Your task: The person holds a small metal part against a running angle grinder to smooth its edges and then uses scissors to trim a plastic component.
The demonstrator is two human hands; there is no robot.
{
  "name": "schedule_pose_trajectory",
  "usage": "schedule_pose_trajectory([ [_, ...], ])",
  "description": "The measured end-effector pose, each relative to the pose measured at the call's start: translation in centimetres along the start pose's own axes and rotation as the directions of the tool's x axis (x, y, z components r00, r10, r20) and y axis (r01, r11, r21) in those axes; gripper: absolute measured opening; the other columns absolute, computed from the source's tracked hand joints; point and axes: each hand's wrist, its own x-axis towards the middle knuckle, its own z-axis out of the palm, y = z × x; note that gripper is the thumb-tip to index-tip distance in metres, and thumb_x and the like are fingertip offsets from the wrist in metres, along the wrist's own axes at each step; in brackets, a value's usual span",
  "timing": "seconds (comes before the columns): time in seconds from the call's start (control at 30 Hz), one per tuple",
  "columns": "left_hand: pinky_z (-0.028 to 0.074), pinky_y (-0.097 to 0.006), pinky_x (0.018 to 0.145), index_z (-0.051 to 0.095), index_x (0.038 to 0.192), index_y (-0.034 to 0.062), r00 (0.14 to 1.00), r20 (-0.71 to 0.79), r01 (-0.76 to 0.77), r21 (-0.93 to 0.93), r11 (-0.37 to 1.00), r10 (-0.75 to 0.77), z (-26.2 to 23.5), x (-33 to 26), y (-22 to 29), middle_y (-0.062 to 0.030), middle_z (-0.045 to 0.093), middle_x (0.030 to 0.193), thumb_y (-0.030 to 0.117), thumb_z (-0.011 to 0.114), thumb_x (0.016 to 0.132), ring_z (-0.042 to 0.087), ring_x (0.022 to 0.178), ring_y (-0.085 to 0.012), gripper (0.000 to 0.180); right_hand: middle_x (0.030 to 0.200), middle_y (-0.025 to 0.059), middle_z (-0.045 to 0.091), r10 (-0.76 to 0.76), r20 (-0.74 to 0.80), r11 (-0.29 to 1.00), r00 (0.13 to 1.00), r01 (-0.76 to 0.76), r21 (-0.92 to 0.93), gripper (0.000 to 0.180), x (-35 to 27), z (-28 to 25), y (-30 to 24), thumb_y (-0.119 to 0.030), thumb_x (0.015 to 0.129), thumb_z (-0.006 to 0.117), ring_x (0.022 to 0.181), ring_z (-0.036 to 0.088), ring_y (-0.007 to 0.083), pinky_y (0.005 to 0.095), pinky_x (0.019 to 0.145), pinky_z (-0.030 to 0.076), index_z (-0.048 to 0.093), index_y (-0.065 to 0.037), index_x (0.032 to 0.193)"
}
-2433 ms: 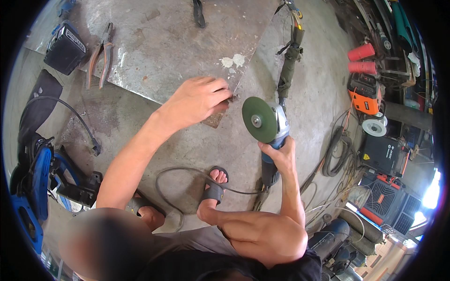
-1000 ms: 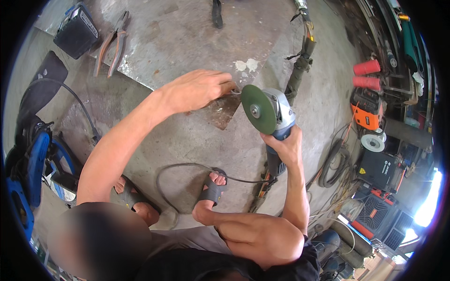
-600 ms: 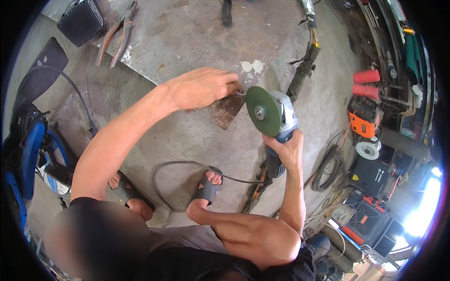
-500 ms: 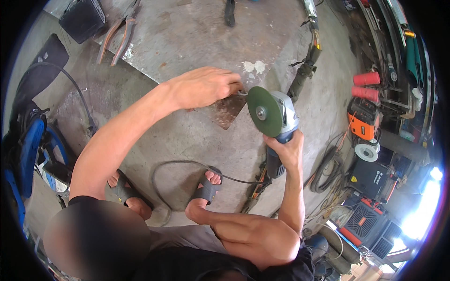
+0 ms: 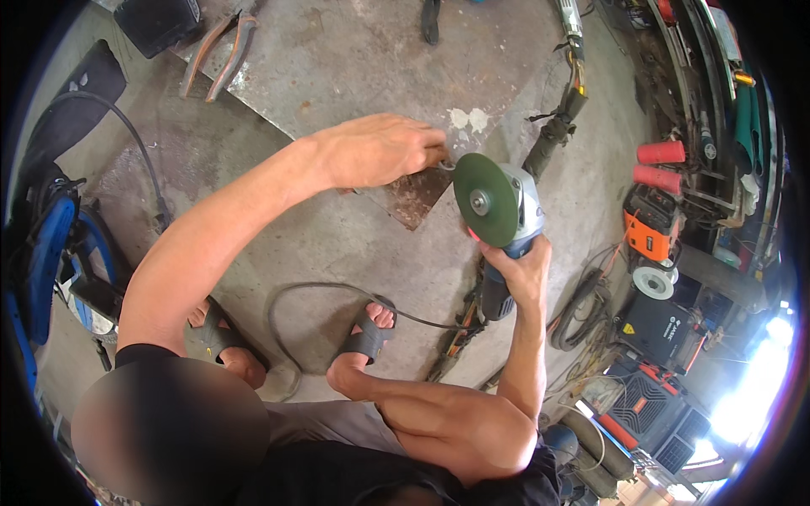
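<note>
My right hand (image 5: 525,271) is wrapped around the blue and black body of an angle grinder (image 5: 527,207). Its green disc (image 5: 485,181) faces up and to the left. Close to the disc's left edge, my left hand (image 5: 384,150) pinches a small, shiny, curved metal piece (image 5: 445,165), mostly hidden by the fingers. Whether disc and piece touch, I cannot tell. Under the left hand lies a rusty brown metal plate (image 5: 415,207). The grinder's grey cord (image 5: 337,285) loops across the floor by my sandalled feet.
Orange-handled pliers (image 5: 228,63) rest on a large metal sheet (image 5: 354,67), with a black case (image 5: 159,21) beyond. A wrapped cable bundle (image 5: 550,139) runs behind the grinder. At right stand an orange machine (image 5: 650,232), red cylinders (image 5: 660,153) and a black box (image 5: 662,329).
The view has shifted slightly, moving the hands and grinder a little rightward in the picture. Both hands keep their holds. A small red patch now shows beside my right thumb.
</note>
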Motion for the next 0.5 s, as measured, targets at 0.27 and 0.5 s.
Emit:
schedule_pose_trajectory([
  [0.27,0.057,-0.045,0.081,0.068,0.111,-0.0016,1.000,-0.003,-0.006,0.009,1.000,0.006,0.09,0.06,-0.04,-0.0125,0.063,0.103,0.007,0.055,0.094,0.068,0.096,-0.0332,0.023,0.090,0.0105,0.073,0.003,0.000,0.999,1.000,-0.003,-0.037,0.047,0.15,-0.15,0.21,-0.018,0.068,0.085,0.080,0.066,0.0158,0.0332,0.078,0.054,0.069,0.006,0.105],
  [0.5,0.057,-0.045,0.081,0.068,0.112,-0.0017,1.000,-0.006,-0.005,-0.005,1.000,0.005,0.16,0.05,-0.11,-0.0128,0.064,0.104,0.007,0.055,0.095,0.068,0.098,-0.0336,0.024,0.090,0.0096,0.073,0.005,0.001,0.999,1.000,-0.005,-0.042,0.045,0.16,-0.06,-0.05,-0.017,0.068,0.084,0.080,0.066,0.0151,0.0325,0.077,0.054,0.070,0.006,0.105],
])
